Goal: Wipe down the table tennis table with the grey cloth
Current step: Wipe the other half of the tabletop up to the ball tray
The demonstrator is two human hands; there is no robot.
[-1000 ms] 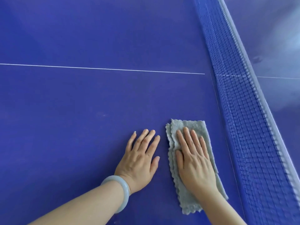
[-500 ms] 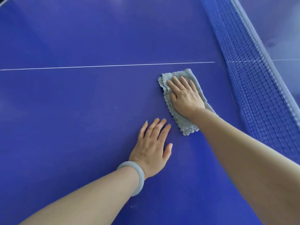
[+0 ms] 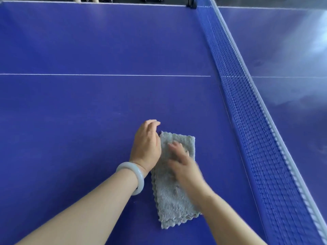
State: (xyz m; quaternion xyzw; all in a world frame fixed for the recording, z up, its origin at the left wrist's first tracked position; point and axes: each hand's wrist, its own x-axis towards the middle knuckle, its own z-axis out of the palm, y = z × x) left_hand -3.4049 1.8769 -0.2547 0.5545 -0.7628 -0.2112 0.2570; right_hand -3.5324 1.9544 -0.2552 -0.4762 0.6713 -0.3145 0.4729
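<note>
One grey cloth (image 3: pixel 174 206) lies lengthwise away; right hand (image 3: pixel 184 165) flat atop, left hand (image 3: pixel 146 144) beside, grip unclear.

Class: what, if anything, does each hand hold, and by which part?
Right hand presses on the middle of the grey cloth, gripping nothing. Left hand lies at its left edge; whether it pinches cannot be told.

We see the cloth (image 3: pixel 174 200) lying on the surface (image 3: pixel 79 129), our left hand (image 3: pixel 146 145) at its left edge and our right hand (image 3: pixel 184 165) upon it; the net (image 3: pixel 247 121) stands to the right.
</note>
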